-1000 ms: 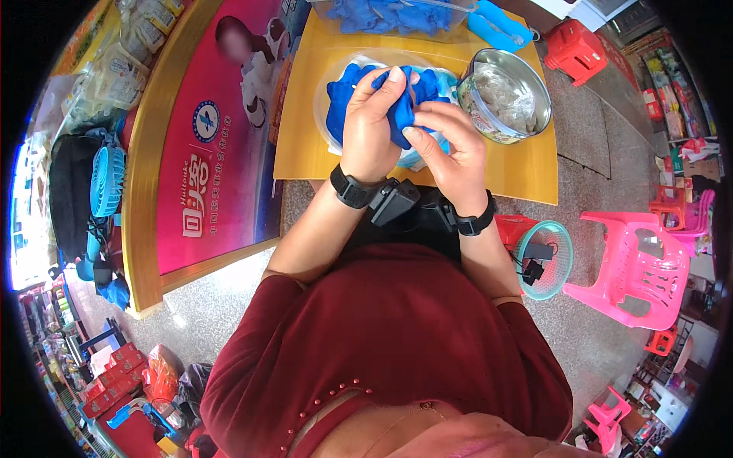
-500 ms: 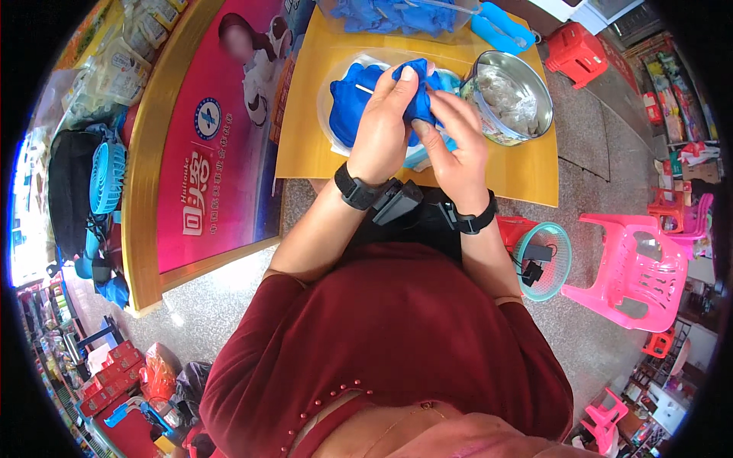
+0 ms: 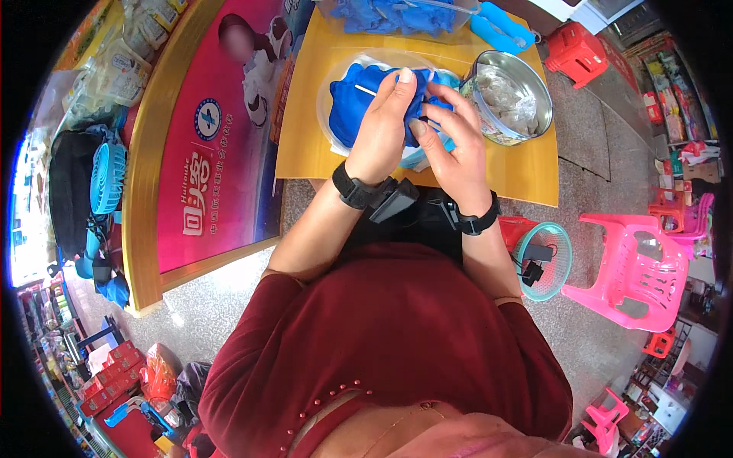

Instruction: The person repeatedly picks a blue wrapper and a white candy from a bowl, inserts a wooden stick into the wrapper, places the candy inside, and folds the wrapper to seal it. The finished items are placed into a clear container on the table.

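Note:
Over a shallow white bowl (image 3: 326, 126), I hold a piece of blue cloth (image 3: 418, 98) between my two hands. My left hand (image 3: 382, 130) pinches its left side, thumb stretched along the top. My right hand (image 3: 458, 149) has its thumb and fingertips closed at the cloth's right edge. More blue cloth (image 3: 347, 99) lies in the bowl, with a thin white strip on it. Lighter blue material shows partly behind my right hand. Both wrists wear black straps. My fingers hide much of the held piece.
Right of the bowl, an open round tin (image 3: 546, 114) holds clear plastic. Behind stand a clear container of blue pieces (image 3: 397, 17) and a bright blue roll-shaped object (image 3: 502, 29) on the yellow table (image 3: 301, 156). A mesh basket (image 3: 563, 259) and pink chair (image 3: 634, 267) are at right.
The held cloth has been lowered and flattened between my hands, its raised fold gone from above the left thumb. My right fingers have shifted slightly along its edge.

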{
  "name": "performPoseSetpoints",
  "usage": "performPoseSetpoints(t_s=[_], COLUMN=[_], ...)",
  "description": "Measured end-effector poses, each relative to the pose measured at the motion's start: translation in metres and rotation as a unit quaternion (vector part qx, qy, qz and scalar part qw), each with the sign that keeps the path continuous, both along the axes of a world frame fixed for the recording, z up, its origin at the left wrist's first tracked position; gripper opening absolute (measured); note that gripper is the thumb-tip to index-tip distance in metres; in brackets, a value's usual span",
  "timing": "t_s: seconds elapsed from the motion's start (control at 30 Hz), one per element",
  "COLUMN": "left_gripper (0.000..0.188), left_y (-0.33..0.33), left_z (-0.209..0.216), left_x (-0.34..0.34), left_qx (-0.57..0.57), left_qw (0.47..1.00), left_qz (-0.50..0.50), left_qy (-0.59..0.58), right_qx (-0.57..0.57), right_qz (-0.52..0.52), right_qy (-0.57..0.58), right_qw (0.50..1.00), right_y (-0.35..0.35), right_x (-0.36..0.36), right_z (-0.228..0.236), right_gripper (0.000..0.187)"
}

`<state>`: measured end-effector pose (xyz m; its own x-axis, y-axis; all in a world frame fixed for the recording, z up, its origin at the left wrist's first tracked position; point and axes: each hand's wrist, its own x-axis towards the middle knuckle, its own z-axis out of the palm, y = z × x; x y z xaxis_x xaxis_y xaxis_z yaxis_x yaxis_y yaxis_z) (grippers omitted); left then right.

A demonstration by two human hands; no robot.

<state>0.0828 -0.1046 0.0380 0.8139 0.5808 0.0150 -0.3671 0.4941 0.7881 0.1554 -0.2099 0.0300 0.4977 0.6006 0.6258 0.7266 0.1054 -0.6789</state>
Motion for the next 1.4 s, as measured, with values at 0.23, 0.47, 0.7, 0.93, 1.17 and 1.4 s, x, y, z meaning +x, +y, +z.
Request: performPoseSetpoints(t_s=[0.23, 0.47, 0.7, 0.93, 1.17, 1.4], left_gripper=[0.041, 0.043, 0.045, 0.053, 0.047, 0.02], left_y=[0.001, 0.002, 0.019, 0.003, 0.0, 0.002], left_z=[-0.005, 0.0, -0.003, 0.001, -0.011, -0.002], left_x=[0.001, 0.0, -0.004, -0.002, 0.005, -0.001], left_qx=[0.072, 0.068, 0.051, 0.115, 0.16, 0.141], left_qw=[0.996, 0.997, 0.992, 0.992, 0.986, 0.989], left_qz=[-0.007, -0.033, -0.098, 0.028, 0.029, -0.023], left_qy=[0.05, 0.034, 0.057, 0.041, 0.041, 0.038], right_qx=[0.006, -0.005, -0.017, -0.008, -0.058, 0.009], right_qz=[0.041, 0.005, -0.032, 0.022, 0.04, 0.063], right_qy=[0.049, -0.034, 0.034, -0.026, 0.076, 0.234], right_qw=[0.998, 0.999, 0.999, 0.999, 0.995, 0.97], right_y=[-0.008, -0.005, -0.003, -0.004, 0.0, -0.011], right_x=[0.008, 0.008, 0.0, 0.005, -0.008, 0.001], right_z=[0.001, -0.002, -0.003, -0.006, -0.011, -0.003], right_gripper=[0.016, 0.02, 0.025, 0.037, 0.06, 0.043])
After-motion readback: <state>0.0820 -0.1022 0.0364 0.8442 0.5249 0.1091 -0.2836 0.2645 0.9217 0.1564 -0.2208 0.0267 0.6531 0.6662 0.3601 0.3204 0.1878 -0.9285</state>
